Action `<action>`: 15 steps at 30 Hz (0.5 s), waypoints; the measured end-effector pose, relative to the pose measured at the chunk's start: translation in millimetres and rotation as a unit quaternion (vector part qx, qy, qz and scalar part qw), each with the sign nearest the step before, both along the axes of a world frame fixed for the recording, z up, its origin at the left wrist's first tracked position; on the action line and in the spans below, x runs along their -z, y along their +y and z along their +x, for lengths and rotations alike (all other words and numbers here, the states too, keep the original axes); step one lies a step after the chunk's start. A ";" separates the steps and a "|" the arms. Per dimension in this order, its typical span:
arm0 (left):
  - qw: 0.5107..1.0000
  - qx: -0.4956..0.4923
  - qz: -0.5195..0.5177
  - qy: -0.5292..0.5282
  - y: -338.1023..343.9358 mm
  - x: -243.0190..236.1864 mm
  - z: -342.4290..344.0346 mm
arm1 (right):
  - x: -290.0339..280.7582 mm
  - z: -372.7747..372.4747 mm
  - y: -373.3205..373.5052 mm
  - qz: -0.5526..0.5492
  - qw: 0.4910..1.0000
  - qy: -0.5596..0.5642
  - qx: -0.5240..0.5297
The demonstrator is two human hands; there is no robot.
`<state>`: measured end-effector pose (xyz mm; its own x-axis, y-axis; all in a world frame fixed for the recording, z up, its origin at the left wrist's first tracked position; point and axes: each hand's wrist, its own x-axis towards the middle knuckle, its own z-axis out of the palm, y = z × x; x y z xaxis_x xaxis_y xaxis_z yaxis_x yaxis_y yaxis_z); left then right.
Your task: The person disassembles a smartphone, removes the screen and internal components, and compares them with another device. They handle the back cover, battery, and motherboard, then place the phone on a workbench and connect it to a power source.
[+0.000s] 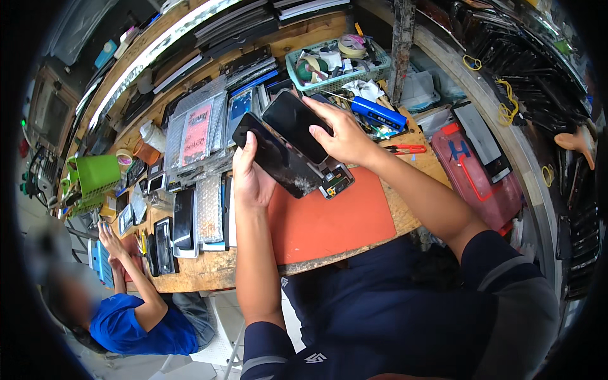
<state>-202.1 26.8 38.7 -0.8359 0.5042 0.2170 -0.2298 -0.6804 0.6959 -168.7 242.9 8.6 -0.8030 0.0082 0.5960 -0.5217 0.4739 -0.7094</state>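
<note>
Over the far edge of a flat orange mat [329,225], the left hand [254,182] grips a long black panel [276,156], the right hand [347,136] a glossy black slab [293,120]; loosened grips could drop either, apparently slick.

Got two dark phone panels [278,158] mid-frame, plus one left hand [254,174] and one right hand [347,136] on them. Just one orange mat [329,221] below those. Upper middle: one teal basket [342,81], one blue cylinder [380,115]. Yellow bands [506,113] in at least three spots, upper right. One other person [139,323], lower left. Black packets [513,54] top right? Loads, lol, too jammed together to count.
</note>
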 end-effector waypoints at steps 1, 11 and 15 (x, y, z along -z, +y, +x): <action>1.000 0.012 0.013 0.021 -0.1 4.3 -3.3 | -0.6 -0.5 1.7 -0.042 0.999 -0.025 -0.013; 0.999 -0.024 -0.024 -0.003 6.8 17.4 -10.4 | -2.1 1.1 -4.8 -0.149 0.988 -0.006 -0.041; 0.998 -0.032 -0.040 0.026 5.7 15.0 -12.7 | 1.1 0.2 3.0 -0.170 0.965 -0.056 -0.192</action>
